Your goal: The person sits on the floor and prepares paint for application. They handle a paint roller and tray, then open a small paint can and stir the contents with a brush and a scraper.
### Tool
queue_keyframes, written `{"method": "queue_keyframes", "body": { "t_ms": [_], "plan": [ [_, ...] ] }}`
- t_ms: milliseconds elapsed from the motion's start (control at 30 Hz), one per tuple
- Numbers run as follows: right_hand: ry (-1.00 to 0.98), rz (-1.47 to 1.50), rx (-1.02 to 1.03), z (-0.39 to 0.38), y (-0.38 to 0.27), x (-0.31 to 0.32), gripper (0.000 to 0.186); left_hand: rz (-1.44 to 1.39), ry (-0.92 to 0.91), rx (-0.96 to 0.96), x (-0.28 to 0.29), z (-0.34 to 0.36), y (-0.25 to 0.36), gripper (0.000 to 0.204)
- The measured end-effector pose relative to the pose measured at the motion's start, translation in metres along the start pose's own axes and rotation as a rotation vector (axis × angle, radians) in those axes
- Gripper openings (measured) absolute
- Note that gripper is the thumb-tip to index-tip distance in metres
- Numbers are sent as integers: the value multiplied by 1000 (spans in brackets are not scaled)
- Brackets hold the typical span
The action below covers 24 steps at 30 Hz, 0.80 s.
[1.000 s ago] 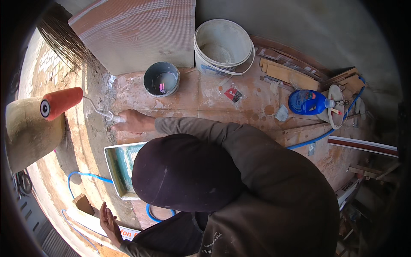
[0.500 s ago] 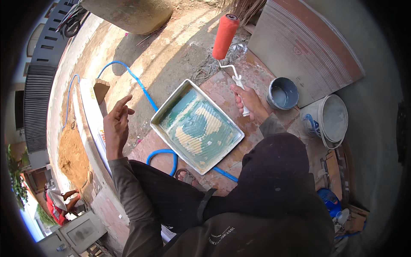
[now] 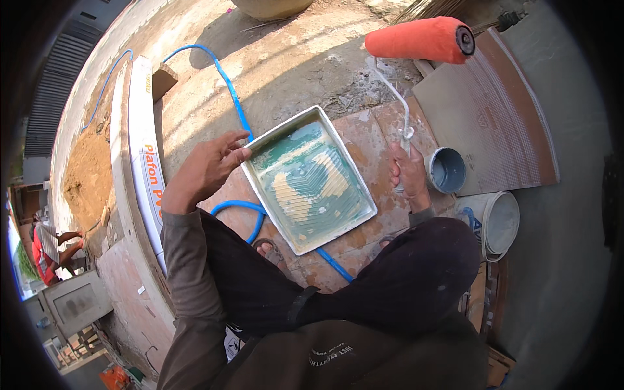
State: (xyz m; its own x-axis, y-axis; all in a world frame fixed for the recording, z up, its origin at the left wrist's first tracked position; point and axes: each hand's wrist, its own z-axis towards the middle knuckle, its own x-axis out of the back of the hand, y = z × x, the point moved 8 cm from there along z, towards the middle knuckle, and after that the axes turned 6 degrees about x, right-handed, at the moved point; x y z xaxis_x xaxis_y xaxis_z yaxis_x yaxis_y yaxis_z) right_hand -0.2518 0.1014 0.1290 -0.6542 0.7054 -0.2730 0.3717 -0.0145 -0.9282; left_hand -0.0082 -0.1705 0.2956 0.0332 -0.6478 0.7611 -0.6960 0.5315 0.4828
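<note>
My right hand point(image 3: 408, 170) is wrapped round the pale handle of a paint roller point(image 3: 419, 40). The roller's red sleeve is raised beyond the tray, lying nearly crosswise on its bent wire frame. Between my feet and the roller sits a white-rimmed paint tray point(image 3: 346, 229), its ribbed floor streaked with green and cream. My left hand point(image 3: 211, 166) is at the tray's left rim, fingers stretched out and thumb a little apart. Whether the fingertips press on the rim, I cannot tell.
A dark paint pot point(image 3: 447, 170) and a white bucket point(image 3: 500, 224) stand at the right, below a cardboard sheet point(image 3: 487, 117). A blue hose point(image 3: 227, 81) passes beneath the tray. Long white panels point(image 3: 144, 149) line the left. Farther left, a person in red point(image 3: 47, 253) crouches.
My left hand has come from the air to the tray's rim. The roller has swung from upright to crosswise, still in my right hand. The view has shifted.
</note>
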Motion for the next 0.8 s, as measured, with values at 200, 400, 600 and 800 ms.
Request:
{"method": "queue_keyframes", "body": {
  "t_ms": [200, 400, 600, 800],
  "plan": [
    [101, -129, -113, 29, 26, -4, 28, 60, 25, 12, -1, 1, -27, 49],
    [120, 28, 54, 1, 13, -19, 32, -28, 5, 55, 6, -13, -22, 52],
    [134, 13, -296, 18, 43, -8, 24, 20, -6, -20, 2, -4, -25, 51],
    [87, 45, -3, -3, 46, -12, 26, -88, 0, -96, 6, -19, -11, 47]
  ]
}}
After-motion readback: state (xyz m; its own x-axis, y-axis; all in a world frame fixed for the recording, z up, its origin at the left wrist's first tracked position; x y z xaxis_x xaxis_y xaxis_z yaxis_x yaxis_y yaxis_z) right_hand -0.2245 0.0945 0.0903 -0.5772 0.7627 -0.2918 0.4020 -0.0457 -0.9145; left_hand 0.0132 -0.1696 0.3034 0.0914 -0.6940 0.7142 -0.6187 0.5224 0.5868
